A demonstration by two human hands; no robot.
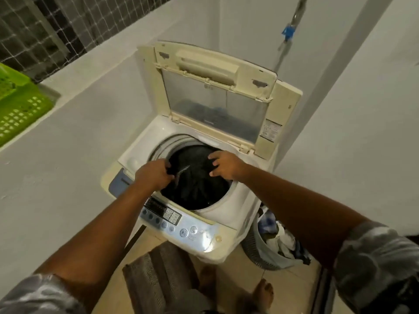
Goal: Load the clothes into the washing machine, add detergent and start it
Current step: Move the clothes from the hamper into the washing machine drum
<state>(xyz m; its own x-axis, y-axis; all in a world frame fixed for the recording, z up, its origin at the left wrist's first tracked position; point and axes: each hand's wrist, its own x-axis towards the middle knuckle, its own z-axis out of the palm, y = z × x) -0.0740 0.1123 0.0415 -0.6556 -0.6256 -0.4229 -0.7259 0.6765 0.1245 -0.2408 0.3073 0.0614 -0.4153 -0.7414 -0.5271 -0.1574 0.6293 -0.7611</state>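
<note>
**Loading step, no detergent yet**

Left hand [154,174] grips a bunch of the dark clothes [195,189] at the drum's rim. Right hand [224,165] rests spread-fingered on the pile. Next, probably more from the basket [251,245] beside the washing machine [226,214].

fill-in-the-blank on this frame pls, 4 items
1. The lid of the washing machine stands ____.
2. The left hand grips ____ clothes in the drum.
3. The plastic basket at far left is ____.
4. The floor hamper stands on the machine's ____ side.
Missing: open; dark; green; right.
</note>
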